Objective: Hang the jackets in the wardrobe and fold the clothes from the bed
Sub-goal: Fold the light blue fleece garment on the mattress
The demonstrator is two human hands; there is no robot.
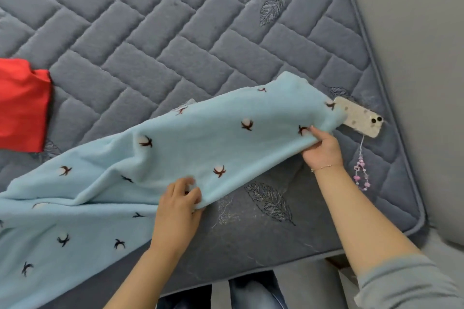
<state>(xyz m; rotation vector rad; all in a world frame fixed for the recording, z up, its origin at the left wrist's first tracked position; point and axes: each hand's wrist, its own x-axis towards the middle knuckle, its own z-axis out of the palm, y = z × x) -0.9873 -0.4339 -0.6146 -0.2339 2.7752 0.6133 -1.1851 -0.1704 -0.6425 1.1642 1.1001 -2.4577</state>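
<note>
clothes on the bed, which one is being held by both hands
The light blue fleece garment with small dark motifs; the left hand and right hand both grip its edge. The red garment lies untouched.

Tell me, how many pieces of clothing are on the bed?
2 in view. The light blue fleece stretches across the near part of the mattress, with both hands gripping its edge. The red garment lies at the left edge, partly cut off. More may lie outside the view.

Grey sleeve (pixel 411 281), thin gold bracelet (pixel 324 167), blue jeans (pixel 253 296).
</note>
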